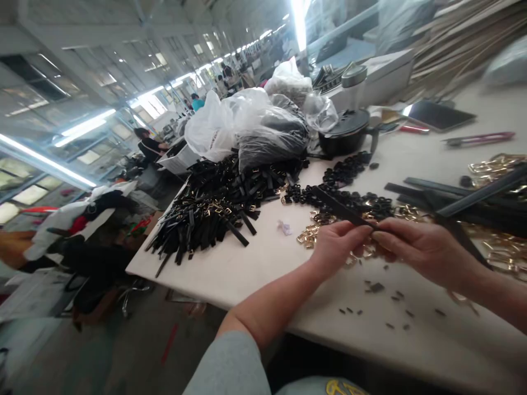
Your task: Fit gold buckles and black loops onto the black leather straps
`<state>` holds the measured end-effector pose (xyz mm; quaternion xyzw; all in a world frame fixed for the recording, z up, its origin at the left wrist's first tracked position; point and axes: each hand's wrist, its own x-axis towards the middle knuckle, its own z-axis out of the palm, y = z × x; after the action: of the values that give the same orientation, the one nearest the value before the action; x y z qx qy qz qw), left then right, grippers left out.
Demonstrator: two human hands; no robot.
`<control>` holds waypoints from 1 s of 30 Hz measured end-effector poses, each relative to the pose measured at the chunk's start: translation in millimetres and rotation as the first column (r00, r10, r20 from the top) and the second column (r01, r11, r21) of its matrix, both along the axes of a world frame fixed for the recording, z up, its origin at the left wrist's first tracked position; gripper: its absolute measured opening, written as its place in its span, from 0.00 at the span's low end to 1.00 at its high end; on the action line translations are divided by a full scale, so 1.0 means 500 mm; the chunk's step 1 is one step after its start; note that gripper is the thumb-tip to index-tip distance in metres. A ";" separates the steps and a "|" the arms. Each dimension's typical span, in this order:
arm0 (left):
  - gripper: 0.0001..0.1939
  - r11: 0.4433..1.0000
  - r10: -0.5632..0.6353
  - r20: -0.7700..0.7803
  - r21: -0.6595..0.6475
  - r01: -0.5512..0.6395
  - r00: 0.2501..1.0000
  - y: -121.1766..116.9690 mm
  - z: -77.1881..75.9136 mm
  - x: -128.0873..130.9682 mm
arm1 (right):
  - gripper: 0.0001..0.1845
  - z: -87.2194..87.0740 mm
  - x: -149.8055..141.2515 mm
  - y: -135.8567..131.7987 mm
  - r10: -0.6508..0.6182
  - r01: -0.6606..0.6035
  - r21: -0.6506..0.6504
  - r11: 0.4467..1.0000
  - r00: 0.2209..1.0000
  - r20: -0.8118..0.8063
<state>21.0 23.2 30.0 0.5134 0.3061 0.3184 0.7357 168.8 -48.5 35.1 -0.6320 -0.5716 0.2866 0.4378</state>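
Note:
Between my two hands, above the right part of the table, is a black strap [335, 206]. My left hand [340, 241] pinches it with thumb and forefinger. Close beside it, my right hand [405, 241] has its fingers closed on the same strap, the fingertips nearly meeting the left ones. Under and behind the hands lie gold buckles [308, 237] and a spread of small black rings [349, 169]. Small dark bits [376, 287] are scattered on the table in front of my hands. Whether a buckle sits on the strap at my fingertips is hidden.
A heap of black buckled straps [206, 219] covers the table's [263, 269] left side. Behind stand filled plastic bags [272, 131], a black lidded pot [345, 137] and a jar [354, 88]. More straps [486, 192] and a pink-handled tool [481, 139] lie right. A person [148, 145] works farther back.

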 end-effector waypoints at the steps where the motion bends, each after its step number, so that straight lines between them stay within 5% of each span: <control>1: 0.13 1.000 -0.007 -0.018 0.018 0.007 1.000 0.000 -0.001 -0.001 | 0.30 0.000 -0.001 -0.001 0.001 -0.001 -0.013 1.000 1.000 -0.013; 4: 0.11 0.998 -0.014 -0.071 0.055 0.018 0.997 0.006 -0.007 -0.003 | 0.29 -0.003 0.004 0.000 0.044 -0.045 -0.053 0.998 0.999 -0.021; 7: 0.09 0.993 0.019 -0.107 0.120 -0.006 0.994 0.018 -0.004 -0.008 | 0.26 -0.008 0.023 0.006 0.037 -0.040 0.014 0.999 0.988 0.147; 11: 0.09 0.974 0.162 -0.063 0.173 -0.149 0.985 0.041 0.019 -0.037 | 0.24 -0.004 0.069 0.015 -0.222 0.126 0.235 0.964 0.866 0.448; 16: 0.11 0.896 0.416 0.010 0.168 -0.412 0.909 0.094 0.019 -0.117 | 0.26 -0.006 0.129 0.028 -0.436 0.299 0.328 0.896 0.728 0.530; 19: 0.09 0.819 0.574 0.016 0.005 -0.574 0.819 0.137 0.015 -0.180 | 0.25 -0.012 0.144 0.038 -0.459 0.338 0.312 0.888 0.704 0.542; 22: 0.05 0.651 0.739 -0.003 -0.249 -0.717 0.673 0.162 0.036 -0.239 | 0.22 -0.001 0.145 0.035 -0.476 0.404 0.260 0.877 0.658 0.583; 26: 0.19 0.689 0.669 0.007 -0.381 -0.617 0.743 0.168 0.062 -0.300 | 0.19 0.039 0.169 0.017 -0.504 0.496 0.214 0.841 0.579 0.641; 30: 0.16 0.699 0.596 0.036 -0.515 -0.496 0.802 0.185 0.052 -0.302 | 0.18 0.059 0.240 0.001 -0.571 0.690 0.158 0.707 0.424 0.703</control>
<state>-130.1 115.7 55.9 0.1646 0.4387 0.4864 0.7375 288.8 -48.2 64.7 -0.8893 -0.3893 -0.1218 0.2070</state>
